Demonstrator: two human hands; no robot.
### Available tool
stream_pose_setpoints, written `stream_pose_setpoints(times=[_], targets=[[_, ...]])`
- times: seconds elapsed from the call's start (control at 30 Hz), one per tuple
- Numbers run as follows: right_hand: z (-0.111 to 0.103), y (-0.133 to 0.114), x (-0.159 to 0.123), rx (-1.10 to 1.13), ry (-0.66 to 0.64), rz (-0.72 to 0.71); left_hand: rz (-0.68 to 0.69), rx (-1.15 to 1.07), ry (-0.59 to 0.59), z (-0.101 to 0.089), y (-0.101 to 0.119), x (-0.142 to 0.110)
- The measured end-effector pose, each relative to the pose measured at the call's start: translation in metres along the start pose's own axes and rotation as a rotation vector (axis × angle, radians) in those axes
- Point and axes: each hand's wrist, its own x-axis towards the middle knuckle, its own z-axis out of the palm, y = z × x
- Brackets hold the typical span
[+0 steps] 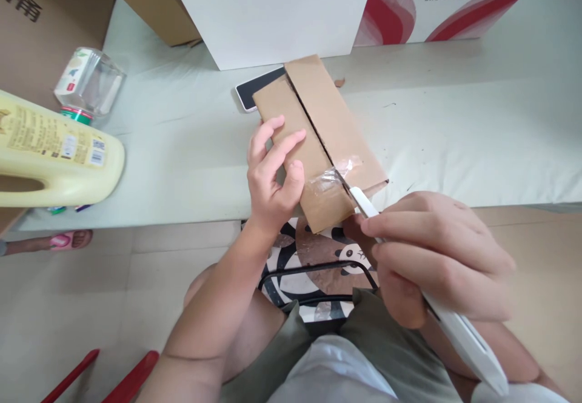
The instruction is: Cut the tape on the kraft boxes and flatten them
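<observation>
The right hand's point(436, 257) fingers grip a white plastic cutter point(473, 348), blade at the tape; the left's point(275, 176), spread, press the brown cardboard box point(339, 124) at the counter's point(182, 166) near edge.

Whitish top point(331, 369), shorts point(395, 342) — olive green

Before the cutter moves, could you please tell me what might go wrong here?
The cutter's blade could slip toward the left hand, whose thumb lies near the tape. The carton's near corner juts past the table, so pressing there may tip it. The phone by its far end might get nudged.
</observation>
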Motion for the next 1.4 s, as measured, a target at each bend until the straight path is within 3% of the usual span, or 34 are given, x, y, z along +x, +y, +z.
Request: stream_pose_setpoints(times=[0.07, 0.13, 0.27, 0.37, 0.57, 0.77, 1.0, 1.13, 1.27, 1.4], targets=[[0.005, -0.003, 0.006, 0.004, 0.084, -0.192, 0.005, -0.012, 0.000, 0.000, 0.000, 0.000], [0.010, -0.004, 0.010, -0.006, 0.115, -0.265, 0.015, -0.029, 0.004, 0.000, -0.002, 0.000], [0.019, -0.001, 0.012, -0.047, 0.150, -0.256, 0.042, -0.023, 0.009, 0.001, -0.006, 0.000], [0.021, 0.002, 0.011, -0.040, 0.090, -0.281, 0.066, -0.046, 0.011, 0.001, -0.008, 0.000], [0.006, -0.011, 0.010, 0.005, 0.125, -0.255, 0.083, -0.027, 0.011, 0.000, -0.009, 0.000], [-0.006, -0.019, 0.011, 0.002, 0.017, -0.220, 0.077, -0.042, 0.015, 0.001, -0.009, 0.000], [0.018, -0.007, 0.009, -0.010, 0.223, -0.248, 0.086, -0.066, 0.014, 0.001, -0.004, 0.000], [0.021, -0.004, 0.008, -0.005, 0.165, -0.196, 0.086, -0.031, 0.009, 0.000, -0.004, 0.001], [0.010, -0.011, 0.007, 0.009, 0.166, -0.217, 0.104, -0.014, 0.007, -0.001, -0.005, 0.001], [0.000, -0.016, 0.001, -0.053, 0.040, -0.163, 0.111, -0.008, 0.005, 0.000, -0.005, 0.001]])
